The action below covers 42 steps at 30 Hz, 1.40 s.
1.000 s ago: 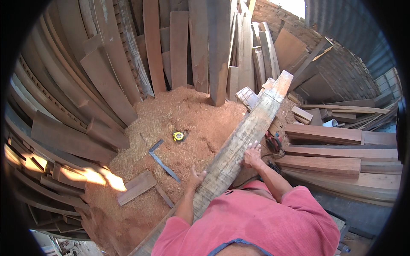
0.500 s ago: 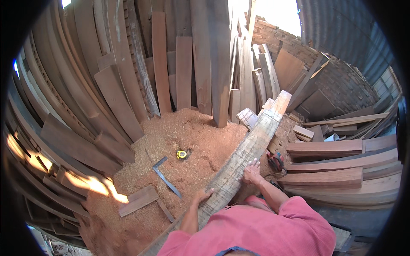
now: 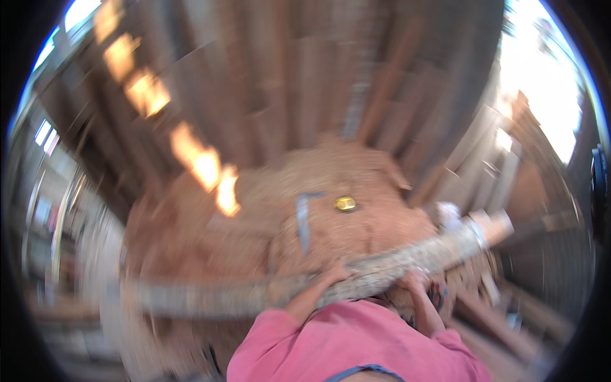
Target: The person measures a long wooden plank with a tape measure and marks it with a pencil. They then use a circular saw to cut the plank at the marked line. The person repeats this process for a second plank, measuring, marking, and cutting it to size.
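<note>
Long pale rough-sawn timber plank [image 3: 382, 270] spans nine to three o'clock across my view, carried. Left hand [image 3: 331, 275] and right hand [image 3: 414, 279] clasp it near mid-length; I judge an overhanging end could swing, striking stacked brown boards [image 3: 286, 95].

The picture is smeared by motion. A long pale plank [image 3: 382, 270] lies across the view, with the left hand [image 3: 331, 275] and right hand [image 3: 414, 280] on it, apparently gripping. Beyond lie sawdust [image 3: 344, 184], a yellow tape measure [image 3: 345, 204] and a metal square [image 3: 303, 219].
</note>
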{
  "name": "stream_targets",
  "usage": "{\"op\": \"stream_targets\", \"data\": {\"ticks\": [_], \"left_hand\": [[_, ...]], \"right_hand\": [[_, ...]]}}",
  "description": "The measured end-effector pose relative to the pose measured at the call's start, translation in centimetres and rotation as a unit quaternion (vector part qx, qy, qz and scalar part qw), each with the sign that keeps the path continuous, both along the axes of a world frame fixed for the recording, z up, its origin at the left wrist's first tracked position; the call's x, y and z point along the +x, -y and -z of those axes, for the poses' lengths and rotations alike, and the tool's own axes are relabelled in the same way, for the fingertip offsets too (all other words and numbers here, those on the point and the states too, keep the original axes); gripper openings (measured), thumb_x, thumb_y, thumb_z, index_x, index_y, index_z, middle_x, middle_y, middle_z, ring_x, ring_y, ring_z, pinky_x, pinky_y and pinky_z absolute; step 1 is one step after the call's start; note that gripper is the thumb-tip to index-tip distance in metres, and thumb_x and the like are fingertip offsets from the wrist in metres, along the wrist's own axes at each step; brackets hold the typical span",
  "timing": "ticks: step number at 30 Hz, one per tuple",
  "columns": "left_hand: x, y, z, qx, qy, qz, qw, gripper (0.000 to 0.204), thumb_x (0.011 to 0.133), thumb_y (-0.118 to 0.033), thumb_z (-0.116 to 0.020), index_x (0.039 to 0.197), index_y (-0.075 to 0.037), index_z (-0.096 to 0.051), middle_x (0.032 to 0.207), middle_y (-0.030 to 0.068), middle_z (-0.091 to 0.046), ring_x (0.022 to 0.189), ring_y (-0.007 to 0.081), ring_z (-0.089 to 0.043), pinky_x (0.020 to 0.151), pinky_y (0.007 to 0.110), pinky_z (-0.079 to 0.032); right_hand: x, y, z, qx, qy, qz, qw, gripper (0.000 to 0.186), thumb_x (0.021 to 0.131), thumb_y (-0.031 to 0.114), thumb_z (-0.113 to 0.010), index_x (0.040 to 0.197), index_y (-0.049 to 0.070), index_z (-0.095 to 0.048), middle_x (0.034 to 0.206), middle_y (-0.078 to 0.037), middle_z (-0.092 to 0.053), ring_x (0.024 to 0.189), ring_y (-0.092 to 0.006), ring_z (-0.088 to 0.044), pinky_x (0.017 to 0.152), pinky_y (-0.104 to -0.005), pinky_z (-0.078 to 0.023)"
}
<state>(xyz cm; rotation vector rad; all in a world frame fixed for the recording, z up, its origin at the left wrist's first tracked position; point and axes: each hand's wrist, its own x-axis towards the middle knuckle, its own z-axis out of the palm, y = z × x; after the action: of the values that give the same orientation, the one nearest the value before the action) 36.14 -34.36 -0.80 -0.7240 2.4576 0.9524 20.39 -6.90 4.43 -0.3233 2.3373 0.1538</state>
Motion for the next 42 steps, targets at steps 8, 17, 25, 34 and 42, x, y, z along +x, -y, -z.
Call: {"op": "stream_targets", "data": {"ticks": [8,17,25,34,42], "left_hand": [[7.3,-4.8,-3.4,-0.192,-0.09,-0.232,0.949,0.095,0.082,-0.048,-0.076,0.157,-0.008,-0.034,0.162,0.0329,-0.024,0.143,0.0529,-0.029,0.117,0.066,-0.024],[22.1,-4.8,-3.0,-0.157,-0.034,-0.707,0.688,0.093,0.085,-0.053,-0.071,0.157,-0.006,-0.036,0.161,0.0328,-0.03,0.147,0.0529,-0.029,0.118,0.067,-0.024],[28.3,-4.5,1.6,0.15,-0.249,-0.823,0.488,0.104,0.088,-0.06,-0.073,0.158,0.004,-0.029,0.155,0.0335,-0.04,0.142,0.0457,-0.042,0.118,0.049,-0.036],[27.1,4.5,-2.8,-0.322,-0.132,-0.569,0.745,0.098,0.081,-0.055,-0.077,0.152,-0.002,-0.036,0.159,0.0366,-0.024,0.146,0.0531,-0.024,0.117,0.067,-0.021],[22.2,11.0,-4.8,-0.144,-0.065,-0.187,0.97,0.093,0.082,-0.063,-0.072,0.147,0.0,-0.048,0.149,0.0335,-0.047,0.141,0.0493,-0.041,0.118,0.062,-0.027]], "right_hand": [[-6.2,-1.1,0.2,-0.083,-0.015,-0.118,0.989,0.058,0.085,0.05,-0.073,0.109,-0.002,-0.076,0.115,-0.03,-0.071,0.114,-0.0426,-0.068,0.098,-0.0493,-0.053],[-3.8,12.8,1.7,-0.292,0.009,-0.354,0.889,0.046,0.092,0.041,-0.068,0.097,-0.005,-0.073,0.097,-0.033,-0.07,0.096,-0.0454,-0.07,0.083,-0.0531,-0.053],[3.7,16.8,3.5,-0.308,0.071,-0.409,0.856,0.043,0.091,0.038,-0.071,0.104,-0.003,-0.072,0.101,-0.029,-0.072,0.099,-0.0427,-0.07,0.087,-0.0497,-0.053],[-5.0,9.4,6.6,-0.252,-0.101,-0.11,0.956,0.06,0.091,0.044,-0.067,0.134,0.001,-0.063,0.131,-0.032,-0.064,0.125,-0.0453,-0.061,0.104,-0.0522,-0.049],[0.7,-0.2,2.8,-0.171,-0.297,0.236,0.909,0.062,0.091,0.053,-0.066,0.134,0.007,-0.064,0.134,-0.023,-0.063,0.131,-0.0453,-0.054,0.108,-0.0546,-0.045]]}}
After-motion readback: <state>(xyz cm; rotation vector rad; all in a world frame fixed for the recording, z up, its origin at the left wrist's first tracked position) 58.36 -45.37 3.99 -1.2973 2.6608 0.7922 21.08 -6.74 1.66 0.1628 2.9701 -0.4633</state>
